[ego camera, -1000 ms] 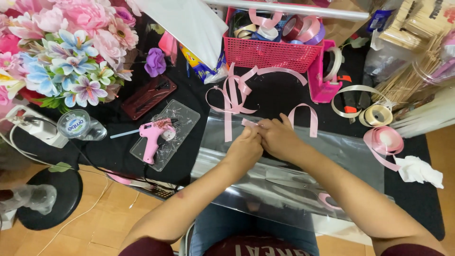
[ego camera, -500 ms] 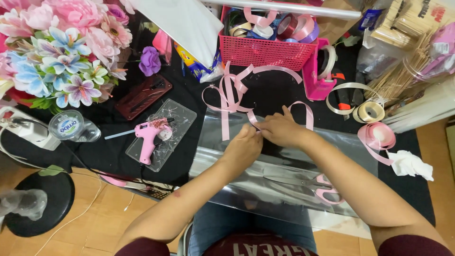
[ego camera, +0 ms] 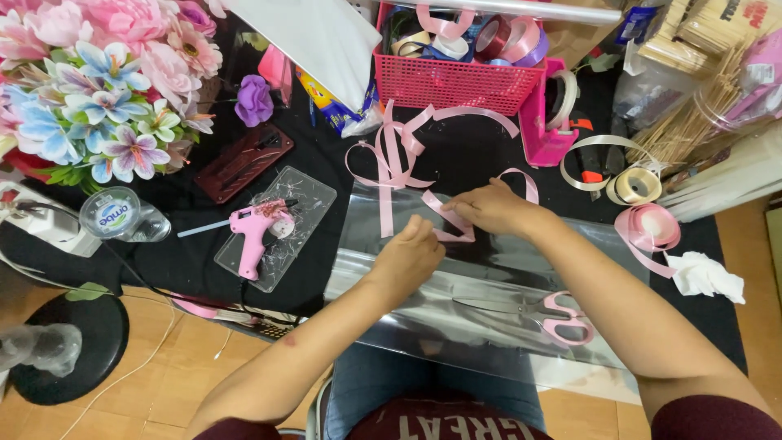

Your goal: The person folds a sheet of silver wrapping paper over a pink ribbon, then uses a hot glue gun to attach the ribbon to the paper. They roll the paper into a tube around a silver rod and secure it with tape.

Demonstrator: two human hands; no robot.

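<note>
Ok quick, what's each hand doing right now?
Left hand: fingers closed on the pink ribbon.
Right hand: fingers pinching the same ribbon.

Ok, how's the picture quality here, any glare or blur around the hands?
Head view: evenly lit and mostly sharp; the left hand and right hand on the pink ribbon look crisp. The clear plastic sheet throws pale glare streaks, dimming the scissors lying under it. The edges bend slightly.

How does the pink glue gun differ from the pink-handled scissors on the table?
The glue gun lies on a clear tray, left of both hands; the scissors lie on the clear plastic sheet, by the right forearm. The gun is all pink; only the scissors' handles are. Neither is held.
</note>
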